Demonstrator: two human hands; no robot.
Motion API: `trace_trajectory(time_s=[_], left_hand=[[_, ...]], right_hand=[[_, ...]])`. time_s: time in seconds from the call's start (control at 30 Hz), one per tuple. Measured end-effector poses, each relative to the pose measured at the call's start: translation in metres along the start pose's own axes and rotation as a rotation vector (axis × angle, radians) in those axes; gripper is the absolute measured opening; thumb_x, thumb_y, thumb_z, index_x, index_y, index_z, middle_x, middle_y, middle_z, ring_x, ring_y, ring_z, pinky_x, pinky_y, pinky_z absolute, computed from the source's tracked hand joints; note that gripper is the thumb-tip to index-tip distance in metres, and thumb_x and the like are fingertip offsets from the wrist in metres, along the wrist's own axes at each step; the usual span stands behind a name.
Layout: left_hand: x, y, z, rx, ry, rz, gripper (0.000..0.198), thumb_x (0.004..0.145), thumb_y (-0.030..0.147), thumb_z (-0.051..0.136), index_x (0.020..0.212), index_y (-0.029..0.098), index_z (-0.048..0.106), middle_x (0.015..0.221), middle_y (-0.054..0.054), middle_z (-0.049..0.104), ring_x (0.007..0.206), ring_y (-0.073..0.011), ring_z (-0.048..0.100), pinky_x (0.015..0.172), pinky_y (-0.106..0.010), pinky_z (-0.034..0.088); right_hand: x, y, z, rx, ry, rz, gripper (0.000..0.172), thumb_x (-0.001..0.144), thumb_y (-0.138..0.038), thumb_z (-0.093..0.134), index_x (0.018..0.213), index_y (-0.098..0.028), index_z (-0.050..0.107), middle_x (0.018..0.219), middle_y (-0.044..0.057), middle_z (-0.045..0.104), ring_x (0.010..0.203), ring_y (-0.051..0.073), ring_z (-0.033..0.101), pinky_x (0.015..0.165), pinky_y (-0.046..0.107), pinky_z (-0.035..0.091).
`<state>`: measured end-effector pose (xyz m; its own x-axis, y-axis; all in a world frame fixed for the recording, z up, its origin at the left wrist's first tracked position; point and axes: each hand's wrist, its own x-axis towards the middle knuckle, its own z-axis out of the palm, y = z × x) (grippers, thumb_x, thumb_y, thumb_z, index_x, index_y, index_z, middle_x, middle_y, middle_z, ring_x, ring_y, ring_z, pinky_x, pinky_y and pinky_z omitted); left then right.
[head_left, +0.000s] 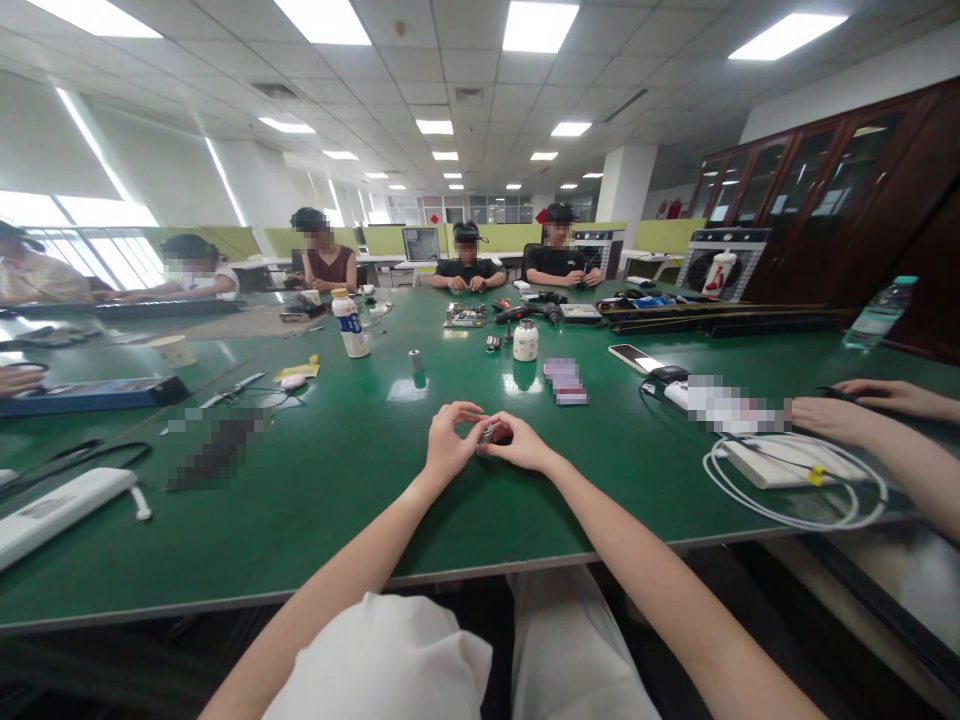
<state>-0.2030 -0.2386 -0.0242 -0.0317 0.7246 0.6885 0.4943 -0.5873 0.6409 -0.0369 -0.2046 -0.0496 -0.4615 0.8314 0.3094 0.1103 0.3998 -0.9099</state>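
1. Small dark part (495, 435), with a reddish and metallic glint, sits just above the glossy green table (337, 500), near its front edge, between both hands; it is too small to identify.
2. Far left lies a flat white plastic device (52, 505), well apart from the work.
3. The left hand (448, 440) curls thumb and forefinger into a ring, tips pinched on the small dark part.
4. The right hand (521, 443) meets it fingertip to fingertip, clasping the same part from the other side.
5. This looks like fine two-handed fingertip work on the part; any further handling calls for steady, small pinches.
6. Right of them rests a coiled white cable (795, 500), beside a co-worker's hand (821, 415).
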Motion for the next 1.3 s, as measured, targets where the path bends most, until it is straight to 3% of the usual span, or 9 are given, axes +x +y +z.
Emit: trace_trajectory(time_s=[0.13, 0.33, 0.47, 0.6, 0.9, 1.13, 1.3], left_hand=[[0.0000, 0.0008, -0.0010, 0.035, 0.003, -0.023, 0.019, 0.077, 0.029, 0.076, 0.092, 0.024, 0.065, 0.079, -0.002, 0.075, 0.082, -0.0225, 0.072, 0.084, -0.039, 0.055], [0.0010, 0.0046, -0.0040, 0.072, 0.163, -0.070, 0.018, 0.081, 0.035, 0.072, 0.092, 0.024, 0.062, 0.072, 0.001, 0.072, 0.082, -0.0219, 0.072, 0.090, -0.039, 0.051], [-0.0004, 0.0080, -0.0060, 0.073, 0.059, 0.006, 0.025, 0.080, 0.026, 0.072, 0.103, 0.025, 0.062, 0.088, -0.002, 0.078, 0.099, -0.0247, 0.070, 0.098, -0.044, 0.046], [-0.0023, 0.0099, -0.0050, 0.096, -0.061, 0.038, 0.035, 0.078, 0.019, 0.070, 0.112, 0.026, 0.062, 0.089, -0.002, 0.079, 0.107, -0.0270, 0.068, 0.100, -0.047, 0.044], [0.0001, 0.0068, -0.0007, 0.102, 0.002, -0.033, 0.026, 0.077, 0.021, 0.073, 0.101, 0.025, 0.064, 0.080, 0.000, 0.077, 0.090, -0.0230, 0.071, 0.096, -0.043, 0.047], [0.0004, 0.0097, -0.0040, 0.130, -0.019, 0.017, 0.038, 0.076, 0.023, 0.075, 0.112, 0.026, 0.063, 0.080, -0.001, 0.078, 0.099, -0.0263, 0.071, 0.099, -0.047, 0.046], [0.0002, 0.0080, -0.0017, -0.004, 0.003, -0.101, 0.033, 0.074, 0.026, 0.076, 0.105, 0.024, 0.064, 0.076, 0.000, 0.077, 0.088, -0.0233, 0.074, 0.088, -0.039, 0.054]], right_hand=[[-0.0008, -0.0015, -0.0006, -0.017, -0.003, 0.004, 0.046, 0.066, -0.040, 0.083, 0.101, -0.019, 0.061, 0.089, 0.001, 0.069, 0.080, 0.016, 0.062, 0.082, 0.034, 0.052], [0.0003, -0.0005, -0.0017, -0.042, 0.001, 0.018, 0.046, 0.065, -0.039, 0.084, 0.100, -0.019, 0.061, 0.091, 0.003, 0.069, 0.082, 0.016, 0.062, 0.084, 0.035, 0.052], [0.0000, -0.0014, -0.0017, -0.030, -0.009, 0.019, 0.045, 0.066, -0.037, 0.084, 0.100, -0.019, 0.060, 0.090, 0.002, 0.068, 0.083, 0.016, 0.062, 0.085, 0.035, 0.052], [-0.0013, -0.0046, -0.0008, -0.039, 0.007, 0.028, 0.046, 0.065, -0.037, 0.084, 0.101, -0.019, 0.060, 0.087, 0.001, 0.067, 0.081, 0.016, 0.062, 0.081, 0.034, 0.053], [-0.0019, -0.0061, -0.0001, -0.030, 0.003, 0.012, 0.044, 0.066, -0.037, 0.082, 0.100, -0.019, 0.061, 0.085, 0.000, 0.067, 0.077, 0.015, 0.061, 0.078, 0.033, 0.052], [-0.0017, -0.0070, -0.0003, -0.033, 0.007, 0.016, 0.044, 0.066, -0.038, 0.084, 0.098, -0.019, 0.061, 0.085, 0.001, 0.067, 0.079, 0.015, 0.061, 0.078, 0.033, 0.052], [-0.0019, -0.0059, -0.0008, -0.033, 0.002, 0.016, 0.043, 0.067, -0.036, 0.083, 0.100, -0.019, 0.061, 0.086, 0.001, 0.067, 0.079, 0.016, 0.062, 0.078, 0.033, 0.053]])
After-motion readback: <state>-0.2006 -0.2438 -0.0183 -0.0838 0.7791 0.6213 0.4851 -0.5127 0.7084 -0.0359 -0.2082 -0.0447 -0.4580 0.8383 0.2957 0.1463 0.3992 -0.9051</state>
